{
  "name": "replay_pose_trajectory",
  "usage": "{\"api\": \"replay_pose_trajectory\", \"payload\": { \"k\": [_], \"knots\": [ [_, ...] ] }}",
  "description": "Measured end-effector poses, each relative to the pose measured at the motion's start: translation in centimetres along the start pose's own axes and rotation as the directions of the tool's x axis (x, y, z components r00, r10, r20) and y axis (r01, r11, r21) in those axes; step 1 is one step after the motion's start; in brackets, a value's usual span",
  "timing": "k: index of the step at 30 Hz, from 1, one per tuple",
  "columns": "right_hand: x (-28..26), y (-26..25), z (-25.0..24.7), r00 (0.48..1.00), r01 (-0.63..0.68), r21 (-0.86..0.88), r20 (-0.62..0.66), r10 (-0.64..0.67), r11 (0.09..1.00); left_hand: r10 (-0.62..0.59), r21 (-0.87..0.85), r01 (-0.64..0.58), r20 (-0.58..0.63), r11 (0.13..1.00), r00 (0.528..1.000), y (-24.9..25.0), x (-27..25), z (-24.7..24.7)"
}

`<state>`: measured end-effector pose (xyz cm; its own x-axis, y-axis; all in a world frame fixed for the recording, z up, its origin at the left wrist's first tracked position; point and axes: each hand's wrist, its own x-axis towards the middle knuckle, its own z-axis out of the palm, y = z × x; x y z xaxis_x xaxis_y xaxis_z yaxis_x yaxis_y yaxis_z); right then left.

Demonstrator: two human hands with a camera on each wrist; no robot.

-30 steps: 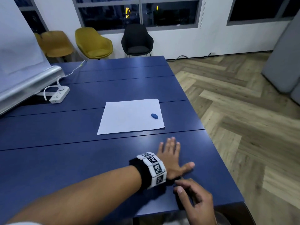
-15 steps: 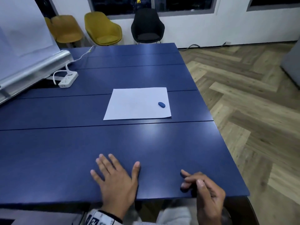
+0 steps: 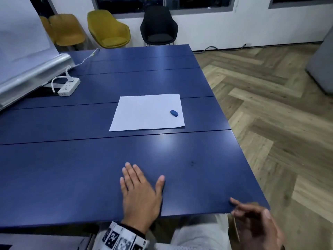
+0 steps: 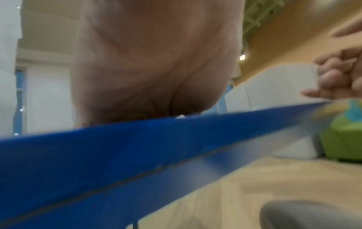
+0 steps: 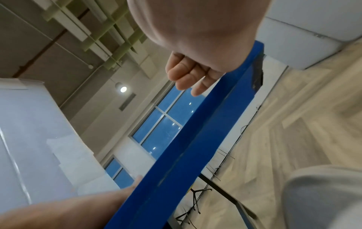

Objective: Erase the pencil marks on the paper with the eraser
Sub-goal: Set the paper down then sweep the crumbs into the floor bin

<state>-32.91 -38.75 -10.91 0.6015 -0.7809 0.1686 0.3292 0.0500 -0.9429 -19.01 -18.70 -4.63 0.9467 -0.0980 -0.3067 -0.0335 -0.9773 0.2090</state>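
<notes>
A white sheet of paper (image 3: 146, 113) lies flat in the middle of the blue table (image 3: 72, 168). No pencil marks show on it from here. A small blue oval eraser (image 3: 174, 113) rests on the paper's right side. My left hand (image 3: 144, 177) lies flat with fingers spread on the table near the front edge, well short of the paper. My right hand (image 3: 241, 210) hovers at the table's front right corner with fingers loosely curled, and I make out nothing in it. The right wrist view shows those curled fingers (image 5: 188, 77) above the table edge.
A white power strip (image 3: 69, 88) with its cable sits at the table's left, beside a leaning whiteboard (image 3: 23, 51). Two yellow chairs (image 3: 108, 29) and a black chair (image 3: 158, 27) stand beyond the far edge. Wooden floor (image 3: 270, 105) lies to the right.
My left arm, stretched across to the right a second ago, has drawn back and now lies flat at the front edge. My right hand has slid back to the table corner.
</notes>
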Motion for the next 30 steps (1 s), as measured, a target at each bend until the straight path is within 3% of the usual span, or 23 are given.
{"api": "replay_pose_trajectory", "payload": {
  "k": [2,4,8,9,10,14,15,17,20,25,30],
  "knots": [
    [-0.2,-0.4,-0.1,0.999,-0.037,-0.037,0.011,0.038,0.999,0.013,0.020,-0.012,-0.008,1.000,1.000,0.4,0.5,1.0],
    [-0.4,-1.0,0.8,0.999,0.031,-0.036,0.015,-0.030,0.999,0.139,0.024,-0.140,0.020,0.990,0.990,3.3,0.9,2.7],
    [-0.9,-1.0,1.8,0.995,0.095,-0.079,0.008,-0.095,0.992,0.448,0.107,-0.449,0.030,0.887,0.893,10.2,-0.6,3.4],
    [-0.9,-1.0,1.8,0.994,0.111,-0.100,0.008,-0.111,0.989,0.477,0.102,-0.494,0.151,0.863,0.866,11.2,-1.3,3.4],
    [-0.9,-1.1,1.7,0.992,0.124,-0.114,0.017,-0.123,0.986,0.480,0.070,-0.503,0.212,0.861,0.851,11.7,-1.8,2.9],
    [-0.4,-1.2,0.9,0.986,0.150,-0.111,0.095,-0.140,0.982,0.403,0.035,-0.406,0.070,0.913,0.913,7.9,-2.1,1.2],
    [-0.3,-1.2,0.9,0.981,0.166,-0.108,0.121,-0.152,0.980,0.373,0.044,-0.381,0.133,0.923,0.918,6.4,-1.8,0.0],
    [-0.2,-1.0,0.8,0.976,0.180,-0.115,0.147,-0.162,0.977,0.267,0.133,-0.304,0.240,0.943,0.933,3.5,-0.2,-3.2],
    [-0.6,-0.3,0.8,0.974,0.179,-0.149,0.167,-0.154,0.973,0.259,0.273,-0.299,0.174,0.914,0.950,1.2,4.7,-6.2],
    [-0.5,-0.5,1.3,0.955,0.265,-0.194,0.191,-0.229,0.944,0.426,0.351,-0.509,0.289,0.786,0.857,3.7,7.9,-3.6],
    [-0.8,-1.1,1.9,0.954,0.276,-0.241,0.186,-0.235,0.930,0.631,0.239,-0.719,0.354,0.653,0.690,9.6,6.3,-0.3]
  ]
}}
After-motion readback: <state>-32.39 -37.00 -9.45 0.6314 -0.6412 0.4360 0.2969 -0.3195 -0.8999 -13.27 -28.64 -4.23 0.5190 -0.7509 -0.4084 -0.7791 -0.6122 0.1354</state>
